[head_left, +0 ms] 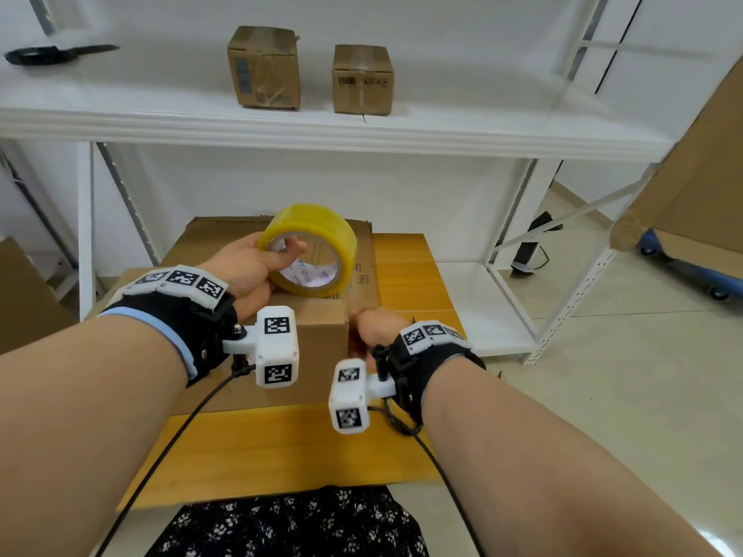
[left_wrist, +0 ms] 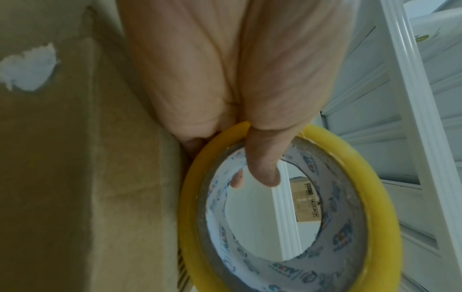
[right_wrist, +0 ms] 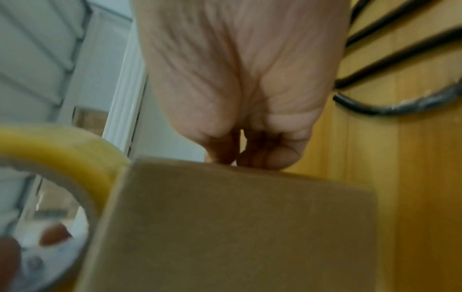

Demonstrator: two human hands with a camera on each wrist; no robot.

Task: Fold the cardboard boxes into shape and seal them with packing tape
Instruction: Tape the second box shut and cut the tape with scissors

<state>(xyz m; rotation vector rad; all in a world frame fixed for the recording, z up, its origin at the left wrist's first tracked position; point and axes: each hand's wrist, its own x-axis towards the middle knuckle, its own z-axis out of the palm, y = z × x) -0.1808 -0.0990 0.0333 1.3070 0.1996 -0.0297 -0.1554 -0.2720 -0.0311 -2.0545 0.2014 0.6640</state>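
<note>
My left hand [head_left: 281, 251] grips a yellow roll of packing tape [head_left: 321, 231], thumb hooked through its core and fingers round the outside. The roll stands tilted on top of a small brown cardboard box [head_left: 317, 335] on the wooden board. The left wrist view shows the thumb of the left hand [left_wrist: 250, 158] inside the tape roll [left_wrist: 370, 197], beside the box [left_wrist: 75, 177]. My right hand [head_left: 368, 327] is at the box's upper right edge. In the right wrist view the right hand [right_wrist: 255, 154] has curled fingers and thumb pinched together on the edge of the box [right_wrist: 237, 227]. No tape strip is discernible there.
Two sealed boxes [head_left: 263, 68] [head_left: 362, 80] and black scissors [head_left: 52, 54] lie on the white shelf [head_left: 321, 134] above. Flattened cardboard [head_left: 225, 239] lies behind the box on the wooden board [head_left: 281, 444]. A large cardboard sheet [head_left: 691, 186] and a blue dolly [head_left: 683, 271] stand right.
</note>
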